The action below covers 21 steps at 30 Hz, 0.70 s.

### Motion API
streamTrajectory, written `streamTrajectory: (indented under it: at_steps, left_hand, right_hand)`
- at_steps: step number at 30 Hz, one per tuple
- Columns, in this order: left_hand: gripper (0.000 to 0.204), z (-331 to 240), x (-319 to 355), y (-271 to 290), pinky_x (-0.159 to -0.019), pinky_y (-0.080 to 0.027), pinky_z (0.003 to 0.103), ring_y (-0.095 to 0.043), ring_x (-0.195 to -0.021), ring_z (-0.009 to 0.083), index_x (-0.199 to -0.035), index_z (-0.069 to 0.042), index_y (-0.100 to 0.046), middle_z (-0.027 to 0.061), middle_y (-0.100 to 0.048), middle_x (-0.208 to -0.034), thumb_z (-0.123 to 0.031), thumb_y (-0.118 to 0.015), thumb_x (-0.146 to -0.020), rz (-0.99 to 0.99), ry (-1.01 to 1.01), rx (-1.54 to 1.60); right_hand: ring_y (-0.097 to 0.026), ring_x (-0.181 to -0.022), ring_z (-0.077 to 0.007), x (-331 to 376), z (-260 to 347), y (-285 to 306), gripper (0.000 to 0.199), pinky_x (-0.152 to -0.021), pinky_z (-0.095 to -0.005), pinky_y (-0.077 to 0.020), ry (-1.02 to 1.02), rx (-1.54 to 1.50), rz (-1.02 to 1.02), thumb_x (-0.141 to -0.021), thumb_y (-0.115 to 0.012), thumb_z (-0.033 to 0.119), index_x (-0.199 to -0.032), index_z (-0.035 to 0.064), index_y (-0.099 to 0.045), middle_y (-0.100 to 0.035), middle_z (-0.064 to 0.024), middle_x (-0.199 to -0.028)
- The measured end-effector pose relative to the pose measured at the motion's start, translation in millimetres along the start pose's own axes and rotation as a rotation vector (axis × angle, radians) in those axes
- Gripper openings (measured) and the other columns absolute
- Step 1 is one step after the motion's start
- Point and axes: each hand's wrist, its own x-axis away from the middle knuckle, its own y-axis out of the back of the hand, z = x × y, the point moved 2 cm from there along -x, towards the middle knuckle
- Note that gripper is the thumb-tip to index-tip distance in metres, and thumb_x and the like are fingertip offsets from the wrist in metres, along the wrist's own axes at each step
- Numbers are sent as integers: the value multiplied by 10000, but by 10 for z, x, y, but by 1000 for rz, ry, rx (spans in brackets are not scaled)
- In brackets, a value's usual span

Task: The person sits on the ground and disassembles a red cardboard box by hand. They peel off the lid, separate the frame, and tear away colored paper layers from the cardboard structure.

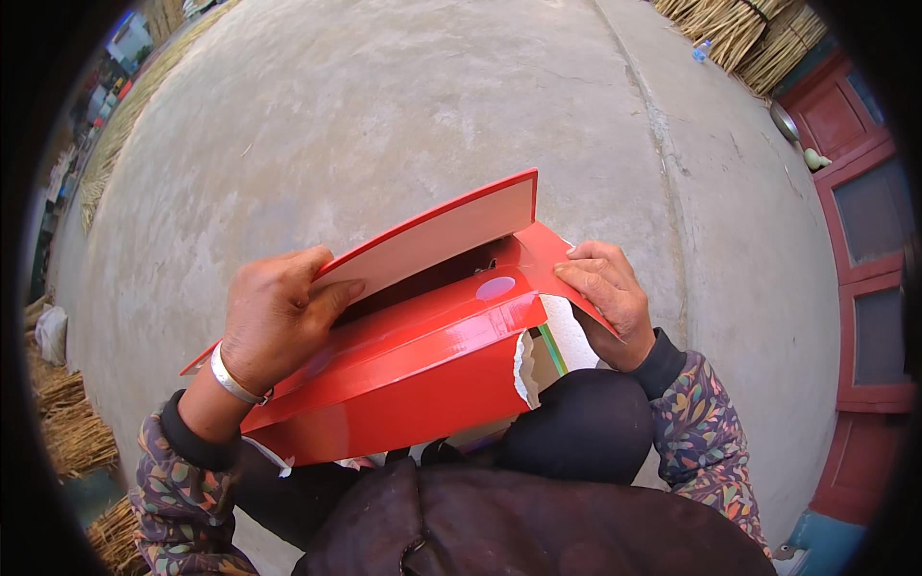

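A red cardboard box [403, 394] rests at my knees with its top partly open. My left hand [283, 312], a silver bracelet on the wrist, is closed on the raised lid [432, 245], thumb against its pale inner face. At the box's right end, my right hand [605, 298] pinches a red end flap [543, 254] between thumb and fingers. A torn white edge [523, 370] runs down the box's near right corner. Beside it show a white and a green piece, partly hidden by my knee. The inside is dark, and I cannot make out its contents.
Grey concrete floor [384, 106] spreads ahead, with a seam running along its right part. Bundles of dry stalks [730, 38] lie at the far right, and more straw [72, 422] at the left. A red door [855, 230] stands on the right, near a small pale gourd [816, 159].
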Motion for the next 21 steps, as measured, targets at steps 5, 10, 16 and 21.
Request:
streamTrajectory:
  at_steps: [5, 10, 16, 21]
  left_hand:
    - [242, -1, 41, 37, -550, -428, 408, -565, -594, 342, -767, -24, -618, 160, -580, -668, -139, -821, -831, -164, -48, 51]
    - [160, 73, 50, 80, -614, -464, 379, -608, -655, 305, -819, -27, -668, 122, -645, -725, -76, -820, -824, -319, -85, -10]
    - [97, 239, 279, -176, -703, -501, 343, -650, -750, 265, -887, -10, -671, 119, -681, -820, -8, -763, -855, -336, -33, 33]
    - [110, 215, 468, -336, -756, -520, 343, -669, -794, 254, -893, 8, -651, 121, -702, -869, 38, -747, -848, -251, 16, 46]
  right_hand:
    - [-646, -1091, -323, -138, 133, 97, 353, -895, -412, -545, 99, 115, 19, -748, -762, 92, -1084, 1, -708, -702, -114, -1050]
    - [-658, -1077, -295, -304, 328, 164, 335, -850, -397, -544, 174, 277, -19, -732, -695, 101, -1051, -1, -715, -697, -114, -1027]
    - [-667, -1032, -260, -254, 565, 70, 246, -768, -350, -537, 271, 328, 35, -732, -684, 93, -949, -21, -690, -668, -105, -952]
    - [-692, -998, -294, -15, 627, 31, 315, -773, -337, -591, 249, 299, 48, -657, -691, 65, -944, -62, -708, -701, -152, -939]
